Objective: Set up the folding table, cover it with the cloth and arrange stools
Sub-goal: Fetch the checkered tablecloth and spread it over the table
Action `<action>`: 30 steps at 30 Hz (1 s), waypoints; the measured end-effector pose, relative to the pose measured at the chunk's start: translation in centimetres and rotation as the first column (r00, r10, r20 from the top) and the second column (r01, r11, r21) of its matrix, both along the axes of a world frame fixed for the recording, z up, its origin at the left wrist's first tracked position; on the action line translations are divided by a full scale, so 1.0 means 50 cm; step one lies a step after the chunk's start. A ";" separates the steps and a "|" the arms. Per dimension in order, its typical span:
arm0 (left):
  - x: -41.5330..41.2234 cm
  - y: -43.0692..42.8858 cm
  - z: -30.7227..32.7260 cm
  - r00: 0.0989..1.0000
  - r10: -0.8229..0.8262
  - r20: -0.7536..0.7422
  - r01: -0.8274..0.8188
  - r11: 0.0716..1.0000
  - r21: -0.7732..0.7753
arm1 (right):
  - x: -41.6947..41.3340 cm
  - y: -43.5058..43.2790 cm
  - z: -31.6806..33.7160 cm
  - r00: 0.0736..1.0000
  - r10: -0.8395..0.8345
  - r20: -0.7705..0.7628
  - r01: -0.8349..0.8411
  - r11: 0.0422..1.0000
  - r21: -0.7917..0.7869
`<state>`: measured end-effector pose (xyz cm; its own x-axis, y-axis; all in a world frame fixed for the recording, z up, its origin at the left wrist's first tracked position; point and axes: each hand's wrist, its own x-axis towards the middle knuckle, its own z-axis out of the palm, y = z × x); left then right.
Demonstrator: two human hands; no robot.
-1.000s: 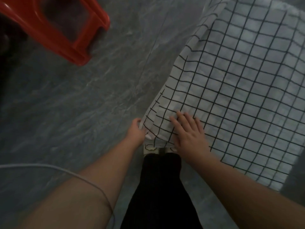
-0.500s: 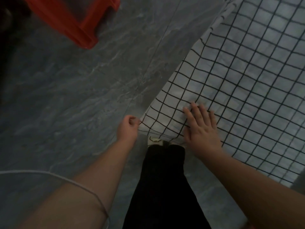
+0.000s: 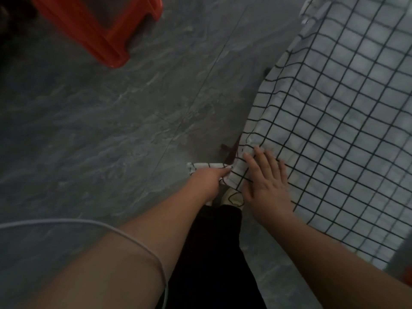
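The checked cloth (image 3: 334,130) drapes over the desk at right. The left hand (image 3: 206,179) grips its pulled-out corner, and the right hand (image 3: 265,186) presses flat, fingers spread, just beside. A red stool (image 3: 98,30) stands well apart on the floor (image 3: 111,130).

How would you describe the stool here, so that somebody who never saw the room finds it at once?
Begin with the grey marbled floor that fills the left side, away from the checked cloth on the right. Follow it to the top left corner, where the stool is partly in view. Its orange-red plastic sets it apart: all around it is grey or dark.
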<state>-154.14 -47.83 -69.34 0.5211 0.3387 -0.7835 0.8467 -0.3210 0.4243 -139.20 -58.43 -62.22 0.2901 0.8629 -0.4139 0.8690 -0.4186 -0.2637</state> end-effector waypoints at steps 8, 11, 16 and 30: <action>0.009 0.085 0.107 0.992 0.028 -0.126 -0.044 0.991 -0.123 | 0.048 0.062 0.095 0.873 -0.271 -0.405 0.228 0.962 -0.150; 0.021 0.105 0.197 0.982 0.116 -0.152 -0.139 0.979 -0.152 | 0.076 0.098 0.158 0.636 -0.543 -0.548 0.484 0.834 -0.265; 0.080 0.113 0.384 0.988 0.140 -0.057 -0.140 0.990 -0.001 | 0.121 0.115 0.271 0.725 -0.567 -0.391 0.495 0.824 -0.276; 0.137 0.045 0.961 0.978 -0.084 0.193 -0.033 0.846 0.532 | 0.194 -0.042 0.891 0.964 -0.266 -0.013 0.266 0.962 0.061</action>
